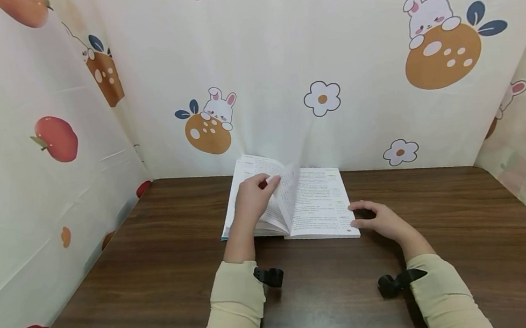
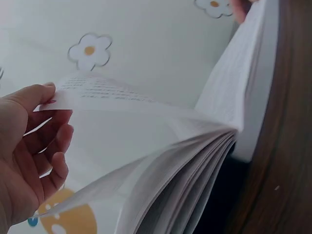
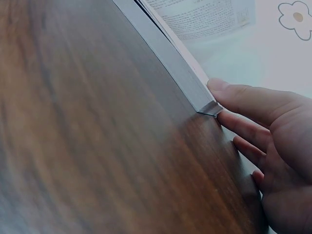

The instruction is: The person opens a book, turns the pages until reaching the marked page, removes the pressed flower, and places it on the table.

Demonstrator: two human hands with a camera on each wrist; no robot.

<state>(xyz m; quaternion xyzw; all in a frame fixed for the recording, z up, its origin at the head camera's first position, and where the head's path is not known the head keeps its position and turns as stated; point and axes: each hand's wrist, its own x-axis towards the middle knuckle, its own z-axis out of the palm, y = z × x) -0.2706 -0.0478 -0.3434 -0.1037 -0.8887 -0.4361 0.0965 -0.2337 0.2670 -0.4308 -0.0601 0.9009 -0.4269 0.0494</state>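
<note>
An open book (image 1: 318,201) with printed pages lies on the table, its left side a thick stack of pages. My left hand (image 1: 253,197) is over that side, pinching a page (image 2: 97,95) by its edge between thumb and index finger. The page stands raised and curved near the spine, while another loose page (image 2: 105,183) bows out below it in the left wrist view. At the book's right edge is my right hand (image 1: 380,219). Its thumb (image 3: 218,85) touches the page edges near the corner, with the extended fingers beside the book's side.
The dark wooden table (image 1: 160,284) runs up to a white curtain (image 1: 272,76) printed with fruit, rabbits and flowers, close behind the book. Black wrist straps (image 1: 270,277) with small cameras sit over both pale sleeves.
</note>
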